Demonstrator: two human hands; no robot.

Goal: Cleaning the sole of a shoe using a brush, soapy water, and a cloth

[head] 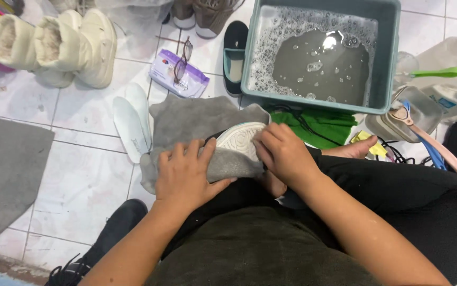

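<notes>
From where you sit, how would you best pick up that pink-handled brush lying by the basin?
Probably by the long pink handle of the brush, coming from above on the right. The handle slants free toward the lower right, while its head rests in the grey tray, so fingers can close around the bare shaft without touching the tray or the basin.

Single view, head-mounted, looking steeply down and forward over the wearer's own lap. Close range: both forearms enter from the bottom edge. Beyond them the white tiled floor (88, 182) fills the frame out to a teal rectangular plastic tub of soapy water (387, 63) at the top. No second view shares the scene.
</notes>
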